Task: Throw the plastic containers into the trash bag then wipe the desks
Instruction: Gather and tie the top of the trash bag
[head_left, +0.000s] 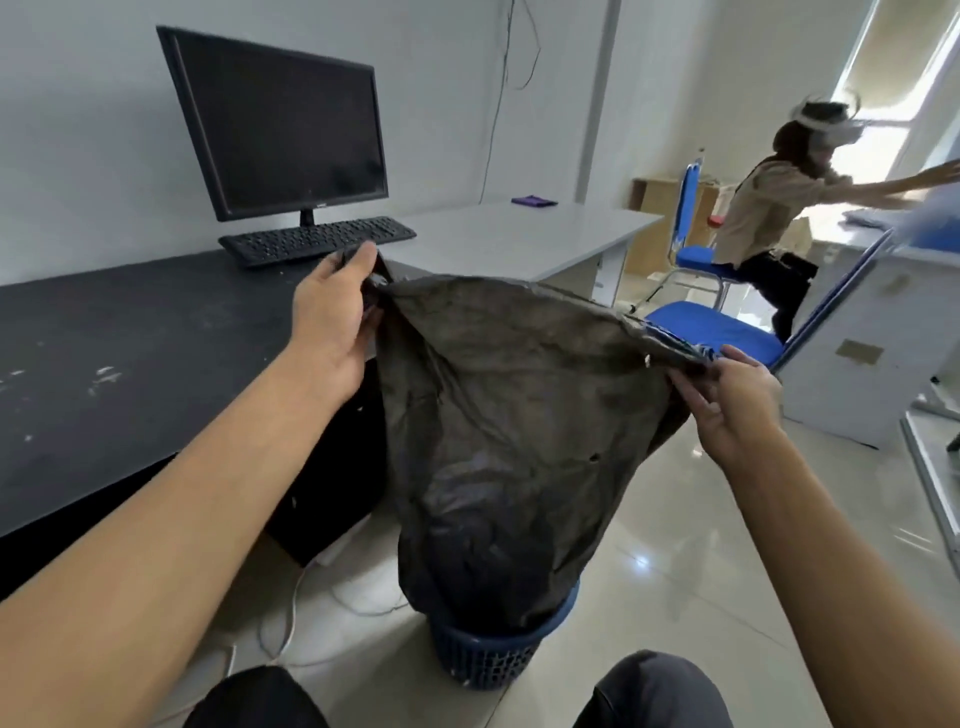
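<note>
A dark grey trash bag hangs stretched between my hands, its bottom sitting in a blue mesh bin on the floor. My left hand grips the bag's top left corner beside the black desk. The top right edge is pinched by my right hand. The bag's mouth is pulled taut and I cannot see inside it. No plastic containers are visible. A grey desk adjoins the black one.
A monitor and keyboard stand on the black desk. A purple cloth lies on the grey desk. Blue chairs stand to the right, where another person leans over a white desk. Cables trail on the floor.
</note>
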